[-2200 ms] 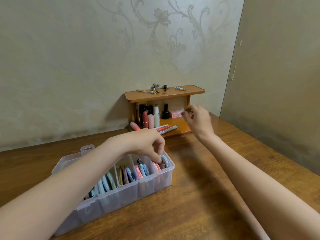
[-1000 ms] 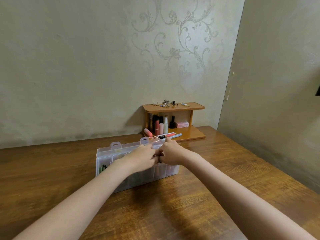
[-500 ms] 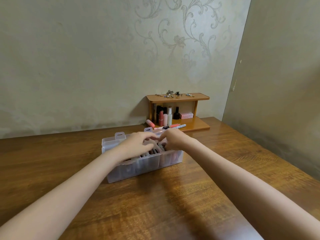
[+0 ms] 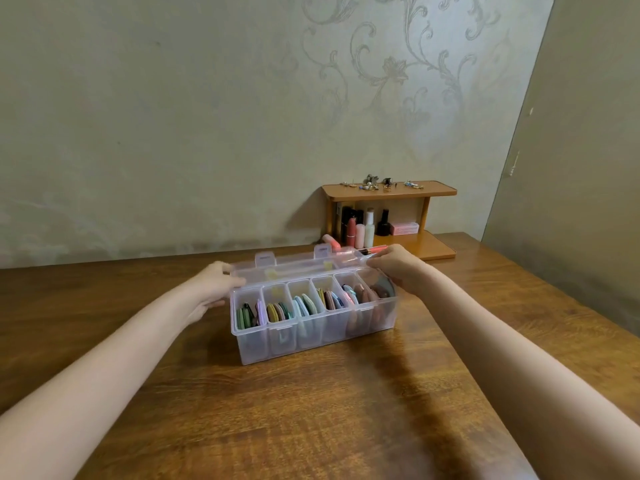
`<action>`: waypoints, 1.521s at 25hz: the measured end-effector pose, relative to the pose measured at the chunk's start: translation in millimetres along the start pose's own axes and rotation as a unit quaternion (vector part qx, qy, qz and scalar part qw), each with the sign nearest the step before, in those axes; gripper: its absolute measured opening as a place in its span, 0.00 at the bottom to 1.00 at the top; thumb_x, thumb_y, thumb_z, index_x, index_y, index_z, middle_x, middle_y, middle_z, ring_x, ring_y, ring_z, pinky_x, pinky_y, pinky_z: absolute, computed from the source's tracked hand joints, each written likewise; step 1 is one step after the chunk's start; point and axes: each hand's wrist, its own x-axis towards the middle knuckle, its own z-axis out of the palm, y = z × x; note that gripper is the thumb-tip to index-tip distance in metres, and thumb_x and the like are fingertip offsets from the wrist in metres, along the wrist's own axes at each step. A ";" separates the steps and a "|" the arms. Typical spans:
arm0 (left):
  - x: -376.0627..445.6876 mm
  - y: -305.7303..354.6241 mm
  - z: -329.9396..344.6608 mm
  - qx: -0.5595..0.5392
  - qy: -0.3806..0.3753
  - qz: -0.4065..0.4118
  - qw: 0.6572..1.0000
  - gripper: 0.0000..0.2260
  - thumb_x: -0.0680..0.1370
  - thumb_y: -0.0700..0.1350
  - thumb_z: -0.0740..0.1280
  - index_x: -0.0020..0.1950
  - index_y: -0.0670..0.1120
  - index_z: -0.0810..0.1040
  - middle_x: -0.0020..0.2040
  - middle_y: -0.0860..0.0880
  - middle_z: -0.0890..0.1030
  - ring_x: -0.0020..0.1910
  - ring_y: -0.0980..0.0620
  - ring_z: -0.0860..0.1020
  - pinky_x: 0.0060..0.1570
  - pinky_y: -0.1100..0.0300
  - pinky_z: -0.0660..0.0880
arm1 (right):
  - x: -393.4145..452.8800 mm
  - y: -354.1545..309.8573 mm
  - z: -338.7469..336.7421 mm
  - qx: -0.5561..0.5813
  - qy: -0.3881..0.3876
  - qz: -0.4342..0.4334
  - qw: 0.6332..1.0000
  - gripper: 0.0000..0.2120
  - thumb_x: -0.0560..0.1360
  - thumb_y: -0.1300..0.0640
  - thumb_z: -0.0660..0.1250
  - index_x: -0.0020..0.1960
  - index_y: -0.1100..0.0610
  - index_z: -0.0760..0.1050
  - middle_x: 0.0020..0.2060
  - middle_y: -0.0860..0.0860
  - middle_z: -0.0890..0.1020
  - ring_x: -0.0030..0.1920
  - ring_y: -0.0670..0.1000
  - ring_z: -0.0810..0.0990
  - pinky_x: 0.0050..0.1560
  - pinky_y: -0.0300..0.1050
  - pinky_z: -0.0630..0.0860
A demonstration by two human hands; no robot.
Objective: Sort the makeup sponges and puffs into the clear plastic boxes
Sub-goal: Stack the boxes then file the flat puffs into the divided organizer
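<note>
A clear plastic box (image 4: 311, 337) with several compartments stands in the middle of the wooden table. Coloured puffs and sponges (image 4: 304, 304) stand on edge inside the compartments. The box's clear lid (image 4: 298, 266) is partly raised at the back. My left hand (image 4: 214, 284) grips the lid's left end, fingers curled over its edge. My right hand (image 4: 391, 266) pinches the lid's right end, just above the rightmost compartment.
A small wooden shelf (image 4: 391, 216) stands against the wall behind the box, with lipsticks and bottles below and small jewellery on top. Pens lie at its foot. The wooden table (image 4: 311, 410) stretches toward me; a wall closes in at the right.
Both hands left the box's inside and moved apart to the lid's two ends. The lid now stands partly lifted over the back of the box.
</note>
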 end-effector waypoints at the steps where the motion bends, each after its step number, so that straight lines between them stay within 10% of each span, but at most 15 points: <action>1: 1.9 -2.7 -5.2 -0.013 0.015 0.011 1.000 0.26 0.75 0.35 0.66 0.72 0.42 0.63 0.59 0.40 0.77 0.58 0.45 0.75 0.63 0.49 0.71 | -1.9 -1.7 0.9 0.030 -0.012 0.002 0.999 0.17 0.76 0.60 0.65 0.63 0.63 0.70 0.56 0.59 0.78 0.53 0.54 0.79 0.55 0.48 0.79; 5: -0.7 -5.4 -22.6 -0.116 0.095 0.077 0.986 0.30 0.75 0.35 0.66 0.74 0.45 0.58 0.64 0.43 0.76 0.64 0.45 0.72 0.67 0.49 0.65 | -18.1 -7.7 14.1 0.149 -0.056 -0.027 0.987 0.16 0.75 0.69 0.62 0.62 0.62 0.73 0.58 0.58 0.76 0.53 0.53 0.77 0.49 0.44 0.78; 9: -29.8 10.8 -48.5 -0.154 0.081 0.220 0.960 0.12 0.79 0.53 0.61 0.53 0.48 0.80 0.54 0.49 0.81 0.60 0.49 0.74 0.66 0.52 0.64 | -36.8 -24.6 13.4 0.271 -0.067 -0.156 0.948 0.09 0.77 0.57 0.63 0.56 0.57 0.75 0.53 0.52 0.77 0.57 0.51 0.75 0.50 0.46 0.74; 14: -67.5 9.5 -50.2 0.151 -0.089 0.225 0.958 0.26 0.64 0.71 0.65 0.40 0.51 0.85 0.52 0.54 0.83 0.51 0.58 0.78 0.58 0.55 0.72 | -53.9 -26.2 10.1 -0.109 -0.148 -0.228 0.956 0.19 0.74 0.43 0.65 0.55 0.57 0.80 0.71 0.56 0.68 0.75 0.53 0.58 0.75 0.59 0.51; 22: -111.8 4.2 -19.3 0.537 0.014 0.307 0.786 0.22 0.70 0.58 0.71 0.57 0.49 0.73 0.46 0.50 0.78 0.48 0.48 0.76 0.42 0.59 0.67 | -95.6 -17.9 24.8 -0.383 -0.107 -0.273 0.876 0.31 0.70 0.52 0.72 0.70 0.52 0.67 0.72 0.52 0.67 0.72 0.54 0.65 0.70 0.52 0.65; 29: -92.3 1.4 -17.3 0.611 0.064 0.272 0.741 0.19 0.75 0.53 0.67 0.59 0.44 0.68 0.57 0.44 0.77 0.57 0.42 0.76 0.44 0.55 0.69 | -96.1 -28.5 71.4 -0.536 0.066 -0.363 0.759 0.17 0.75 0.62 0.65 0.64 0.62 0.71 0.58 0.57 0.79 0.58 0.56 0.79 0.56 0.48 0.76; 38: 19.0 3.1 -16.6 0.565 0.125 0.265 0.772 0.18 0.78 0.42 0.64 0.66 0.42 0.64 0.58 0.43 0.77 0.56 0.44 0.77 0.44 0.56 0.73 | 1.4 -56.2 110.4 -0.454 0.123 -0.342 0.814 0.19 0.76 0.67 0.62 0.67 0.63 0.68 0.64 0.58 0.75 0.64 0.55 0.74 0.62 0.45 0.73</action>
